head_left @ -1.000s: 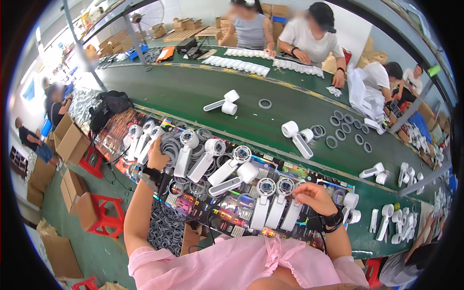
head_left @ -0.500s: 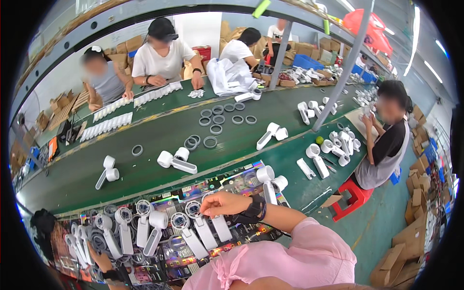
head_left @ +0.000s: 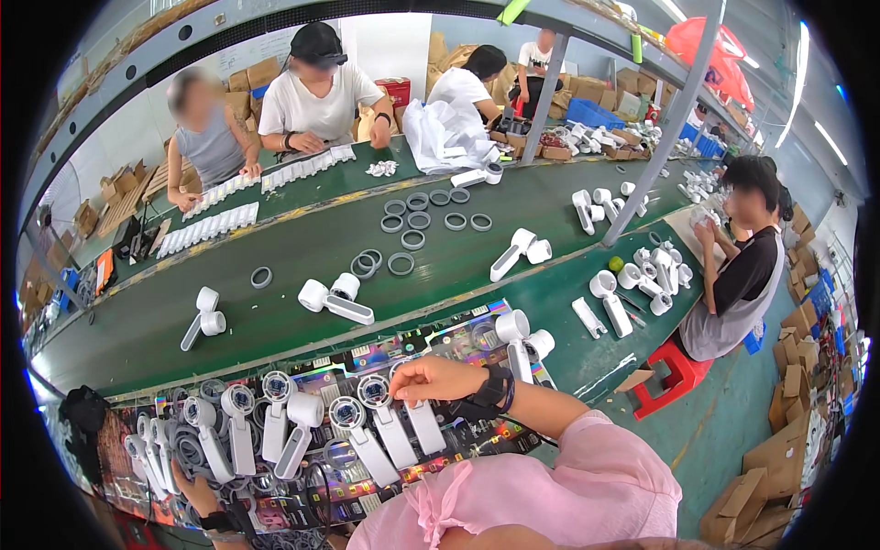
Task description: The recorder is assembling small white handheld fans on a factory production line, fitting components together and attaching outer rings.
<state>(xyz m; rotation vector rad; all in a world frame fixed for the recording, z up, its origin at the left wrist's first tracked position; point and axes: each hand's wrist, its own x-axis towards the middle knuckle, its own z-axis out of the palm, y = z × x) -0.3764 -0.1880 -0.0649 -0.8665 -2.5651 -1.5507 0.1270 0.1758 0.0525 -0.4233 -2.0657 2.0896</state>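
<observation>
My right hand (head_left: 438,378) is over the head end of a white round-headed unit (head_left: 425,427) that looks like a handheld fan body. Its fingers are bent together, and whatever they pinch is hidden. Just left of it lie two similar units, one with an open round head (head_left: 374,391) showing dark inner parts, the other with its open head (head_left: 347,413) nearer me. Low at the left, my left hand (head_left: 196,495) has its fingers stretched out beside a row of white units (head_left: 158,451). More open-headed units (head_left: 239,400) lie between the hands.
Grey rings (head_left: 401,264) and paired white units (head_left: 336,301) sit on the green conveyor belt (head_left: 302,240). A metal post (head_left: 656,147) rises at right. A co-worker (head_left: 744,257) sits beside a red stool (head_left: 672,374); others work across the belt. Cardboard boxes (head_left: 768,449) line the right floor.
The view has shifted slightly, so the scene sits a little differently. My right hand stays over the same unit and my left hand stays beside the left row. Co-workers' heads and hands moved slightly.
</observation>
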